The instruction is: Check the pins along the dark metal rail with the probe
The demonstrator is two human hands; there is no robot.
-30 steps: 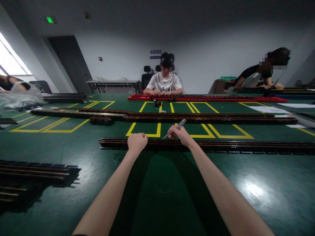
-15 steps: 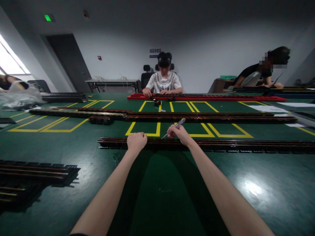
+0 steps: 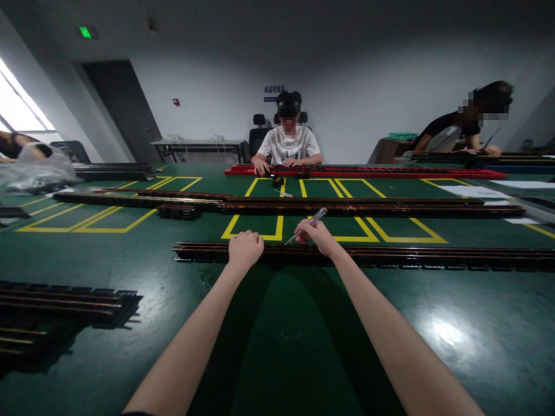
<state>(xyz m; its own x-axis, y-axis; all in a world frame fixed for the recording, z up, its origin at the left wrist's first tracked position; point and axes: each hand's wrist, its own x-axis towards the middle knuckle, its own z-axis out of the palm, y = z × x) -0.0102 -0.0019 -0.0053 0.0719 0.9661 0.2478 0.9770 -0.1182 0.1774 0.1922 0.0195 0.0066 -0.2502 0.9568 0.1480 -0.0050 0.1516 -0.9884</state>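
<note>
In front of me a long black rail with copper-coloured strips (image 3: 411, 254) lies across the green table. My left hand (image 3: 245, 249) is closed over the rail near its left end, its fingers curled down on the far side; their tips are hidden. To its right, my right hand (image 3: 315, 236) grips a slim screwdriver (image 3: 318, 216) with a clear handle. The screwdriver slants, its thin tip pointing down and left at the rail's far edge. Whether the tip touches the rail I cannot tell.
Beyond lie more dark rails (image 3: 368, 206) and a short dark block (image 3: 177, 212). Stacked rails (image 3: 65, 306) occupy the left front. Across the table a person (image 3: 289, 141) works at a red rail (image 3: 411, 172); another person (image 3: 451, 130) leans over at right. A plastic bag (image 3: 39, 167) sits far left.
My left hand has slid slightly to the right along the rail. My right hand and the screwdriver are almost unmoved. The person opposite has shifted a hand a little.
</note>
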